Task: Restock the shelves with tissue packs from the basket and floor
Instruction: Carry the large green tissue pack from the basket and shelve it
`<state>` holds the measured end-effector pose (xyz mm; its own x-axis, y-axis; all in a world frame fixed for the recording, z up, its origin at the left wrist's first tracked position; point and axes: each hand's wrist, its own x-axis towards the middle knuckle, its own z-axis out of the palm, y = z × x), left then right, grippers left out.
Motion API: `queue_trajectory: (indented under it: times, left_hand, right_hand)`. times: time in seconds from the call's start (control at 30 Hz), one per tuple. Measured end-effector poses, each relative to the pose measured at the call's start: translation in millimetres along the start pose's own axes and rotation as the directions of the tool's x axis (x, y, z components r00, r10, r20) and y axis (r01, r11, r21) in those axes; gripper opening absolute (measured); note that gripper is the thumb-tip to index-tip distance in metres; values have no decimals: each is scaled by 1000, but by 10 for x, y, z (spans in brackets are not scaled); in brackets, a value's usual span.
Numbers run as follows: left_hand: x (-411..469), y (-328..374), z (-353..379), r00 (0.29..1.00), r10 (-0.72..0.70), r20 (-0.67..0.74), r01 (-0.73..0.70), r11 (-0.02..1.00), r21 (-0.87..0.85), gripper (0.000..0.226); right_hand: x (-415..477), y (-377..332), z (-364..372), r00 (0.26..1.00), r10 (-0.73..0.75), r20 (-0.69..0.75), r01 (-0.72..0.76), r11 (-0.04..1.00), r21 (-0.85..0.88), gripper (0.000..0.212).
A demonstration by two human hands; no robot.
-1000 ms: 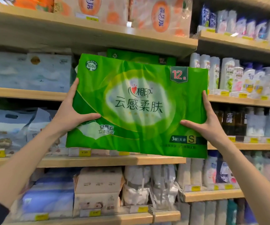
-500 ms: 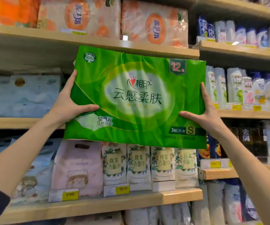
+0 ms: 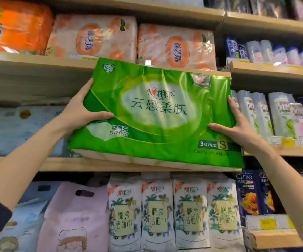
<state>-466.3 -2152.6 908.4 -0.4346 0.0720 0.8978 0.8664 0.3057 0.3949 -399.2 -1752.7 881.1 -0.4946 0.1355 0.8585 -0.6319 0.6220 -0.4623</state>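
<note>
Green tissue pack (image 3: 156, 113) was clamped by its short ends, left hand (image 3: 82, 113) and right hand (image 3: 238, 128) both closed on it, thumbs across the front. Against half a second earlier, its lower edge had risen to the middle shelf board (image 3: 37, 163), in front of that bay. Judgement: lift finished, pushing it inward remains.
</note>
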Motion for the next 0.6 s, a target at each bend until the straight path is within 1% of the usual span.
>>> queue_trajectory:
  times: [0.13, 0.2, 0.33, 0.5, 0.6]
  left_hand:
    - [59, -11, 63, 1000, 12, -29, -12, 1000, -8, 106]
    - [60, -12, 97, 999, 17, -41, -18, 1000, -19, 106]
    - [35, -2, 140, 997, 32, -71, -34, 999, -27, 105]
    - [1, 10, 150, 989, 89, -119, -87, 996, 21, 106]
    - [-21, -21, 145, 986, 119, -120, -116, 993, 34, 109]
  right_hand:
    - [204, 9, -96, 1000, -7, 23, 6, 1000, 18, 138]
    - [278, 6, -122, 999, -23, 40, 21, 998, 51, 140]
    - [352, 29, -146, 996, -73, 45, 70, 995, 72, 137]
    - [330, 38, -185, 991, -137, 9, 137, 990, 40, 118]
    - [282, 27, -170, 985, -172, 4, 172, 984, 47, 121]
